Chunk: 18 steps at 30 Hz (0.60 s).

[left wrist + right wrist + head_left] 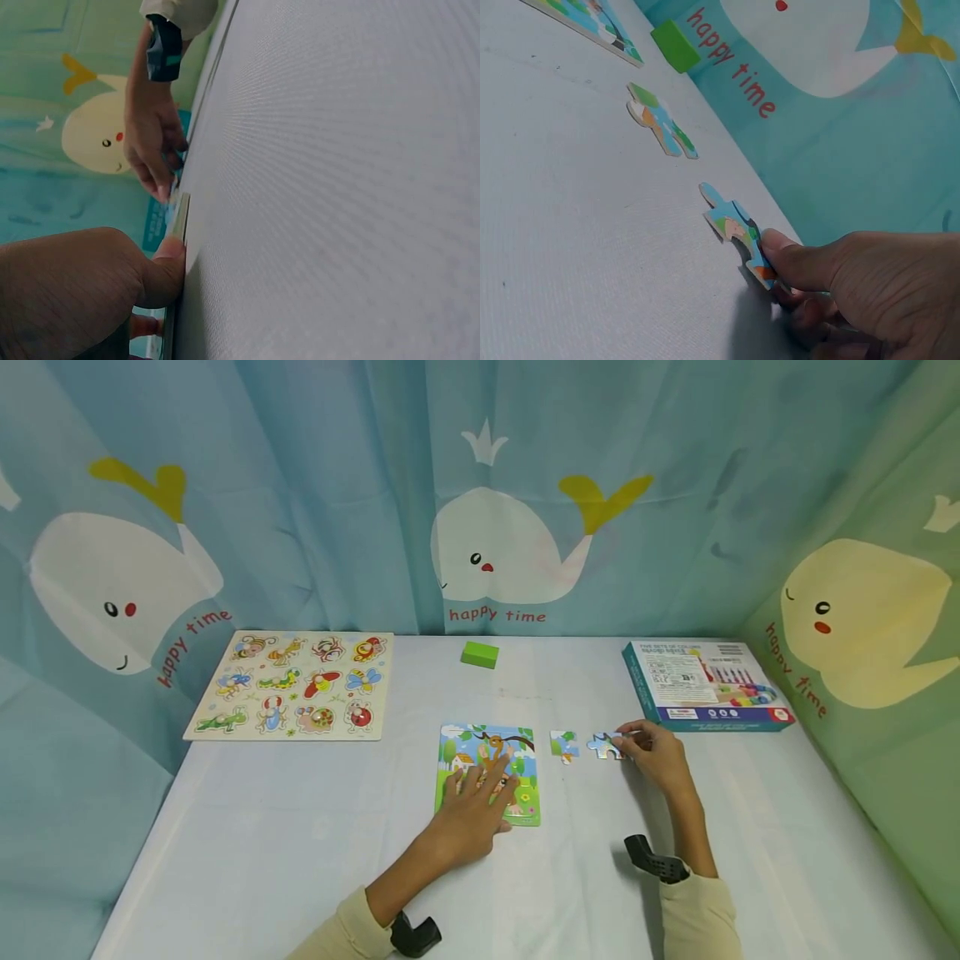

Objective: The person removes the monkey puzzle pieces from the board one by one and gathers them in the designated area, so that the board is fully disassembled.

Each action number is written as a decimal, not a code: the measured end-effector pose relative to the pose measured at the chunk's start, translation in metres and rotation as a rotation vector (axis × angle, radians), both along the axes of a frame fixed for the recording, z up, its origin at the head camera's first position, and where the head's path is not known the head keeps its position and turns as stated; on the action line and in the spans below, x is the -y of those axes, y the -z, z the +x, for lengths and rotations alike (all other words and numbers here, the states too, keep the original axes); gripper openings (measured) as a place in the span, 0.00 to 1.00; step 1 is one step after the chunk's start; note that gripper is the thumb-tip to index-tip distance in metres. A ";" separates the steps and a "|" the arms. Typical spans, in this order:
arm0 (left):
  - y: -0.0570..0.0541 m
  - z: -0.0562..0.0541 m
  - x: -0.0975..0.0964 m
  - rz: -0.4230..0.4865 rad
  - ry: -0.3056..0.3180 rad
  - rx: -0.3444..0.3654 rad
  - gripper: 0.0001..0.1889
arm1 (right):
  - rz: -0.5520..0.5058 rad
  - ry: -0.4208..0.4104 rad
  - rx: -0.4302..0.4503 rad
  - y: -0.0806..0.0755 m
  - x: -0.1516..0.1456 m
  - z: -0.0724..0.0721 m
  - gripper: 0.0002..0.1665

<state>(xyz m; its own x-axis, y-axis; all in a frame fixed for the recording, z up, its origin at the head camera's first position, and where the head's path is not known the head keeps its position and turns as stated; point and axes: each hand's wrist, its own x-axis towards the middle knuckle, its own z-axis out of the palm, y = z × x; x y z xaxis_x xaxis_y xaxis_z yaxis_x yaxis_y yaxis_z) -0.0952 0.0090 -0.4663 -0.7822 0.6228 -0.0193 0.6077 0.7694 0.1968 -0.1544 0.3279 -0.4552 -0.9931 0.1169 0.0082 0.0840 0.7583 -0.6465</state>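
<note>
A jigsaw puzzle [450, 737] with a cartoon animal scene lies flat on the white table. My left hand [468, 818] rests on it with spread fingers, hiding part of the picture; in the left wrist view the thumb [166, 271] sits at the board's edge. Between thumb and fingertips my right hand [662, 762] pinches a blue puzzle piece [602, 745] by its right end. The right wrist view shows this piece [726, 217] slightly tilted, close over the table. Another loose puzzle piece [562, 744] lies between the puzzle and the right hand.
At the back left lies a wooden peg board [287, 697] with insect shapes. Near the curtain stands a green block [480, 655]. A boxed toy set [675, 681] lies at the back right, just beyond the right hand. Whale-printed curtains [337, 527] border the table.
</note>
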 end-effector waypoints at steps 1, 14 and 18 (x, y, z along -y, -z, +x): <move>0.000 0.000 0.000 0.001 -0.001 -0.001 0.32 | 0.007 0.002 -0.004 0.001 0.000 0.000 0.14; -0.002 0.000 0.000 -0.014 -0.001 -0.008 0.32 | 0.055 -0.077 -0.004 0.001 -0.001 0.001 0.21; -0.003 0.000 0.000 -0.015 0.000 -0.002 0.32 | 0.098 -0.095 -0.012 0.002 -0.001 0.002 0.23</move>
<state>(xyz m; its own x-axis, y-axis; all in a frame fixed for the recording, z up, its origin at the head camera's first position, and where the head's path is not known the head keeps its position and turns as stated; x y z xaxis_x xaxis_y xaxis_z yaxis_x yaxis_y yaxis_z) -0.0949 0.0091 -0.4638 -0.7820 0.6227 -0.0265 0.6085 0.7719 0.1842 -0.1524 0.3289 -0.4573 -0.9994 0.0203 0.0272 0.0013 0.8222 -0.5692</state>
